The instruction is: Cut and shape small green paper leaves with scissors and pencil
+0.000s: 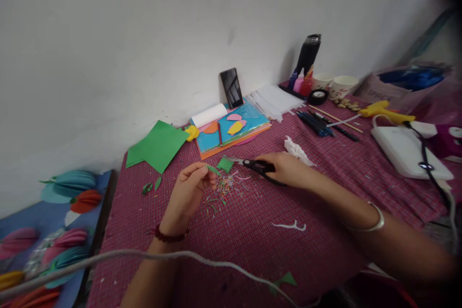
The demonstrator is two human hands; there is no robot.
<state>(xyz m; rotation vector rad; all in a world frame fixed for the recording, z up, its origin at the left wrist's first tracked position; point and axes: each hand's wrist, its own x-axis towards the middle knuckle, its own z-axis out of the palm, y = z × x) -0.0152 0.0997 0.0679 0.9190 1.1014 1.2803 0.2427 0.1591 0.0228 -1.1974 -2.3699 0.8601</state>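
Between the thumb and fingers of my left hand is a small green paper piece. My right hand grips black-handled scissors, their blades pointing left. By the blade tips lies a green paper square; whether the blades touch it I cannot tell. Below it, a heap of coloured paper snippets spreads over the red checked cloth. Left of my left hand lie small green cut leaves and larger green sheets.
A phone leans on the wall behind coloured paper. A yellow glue gun, a white box and glue bottles stand at right. A white cable crosses the foreground. Paper ornaments lie on a blue surface at left.
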